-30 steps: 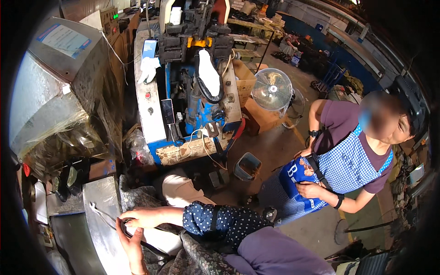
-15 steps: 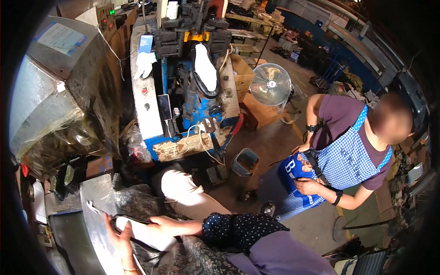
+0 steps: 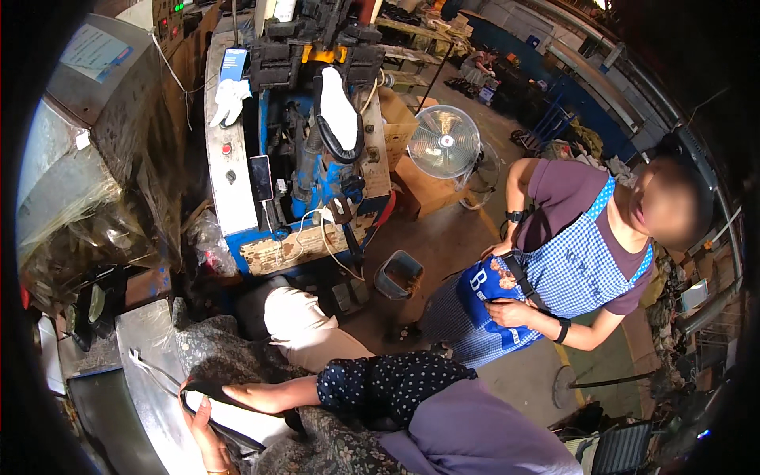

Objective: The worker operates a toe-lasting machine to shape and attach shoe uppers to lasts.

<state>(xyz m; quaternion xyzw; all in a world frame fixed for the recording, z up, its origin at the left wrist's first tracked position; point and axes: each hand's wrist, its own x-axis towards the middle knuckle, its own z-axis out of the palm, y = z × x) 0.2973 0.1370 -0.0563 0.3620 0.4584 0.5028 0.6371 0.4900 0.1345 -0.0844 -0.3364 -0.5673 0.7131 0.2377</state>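
Observation:
Over my lap lies a shoe upper (image 3: 245, 423) with a white underside, black edges and white laces trailing from one end. My left hand (image 3: 207, 439) grips its near side, thumb up along the white underside. At the far black edge is my right hand (image 3: 265, 397), fingers closed on the upper and partly hidden by it. A dark floral apron (image 3: 214, 348) covers my legs beneath. Ahead, a similar white-bottomed shoe piece (image 3: 339, 111) with a black rim sits on a blue and white machine (image 3: 226, 178).
A metal surface (image 3: 134, 332) borders my left. A co-worker in a checked apron (image 3: 582, 265) stands at right, hands by a blue bag (image 3: 487, 294). A fan (image 3: 445, 142), a plastic bin (image 3: 388, 277), a phone (image 3: 261, 178) and white gloves (image 3: 231, 103) are around the machine.
The whole view has shifted, so the surroundings sit farther left. My right hand has moved along the shoe upper toward its laced end, while my left hand keeps hold.

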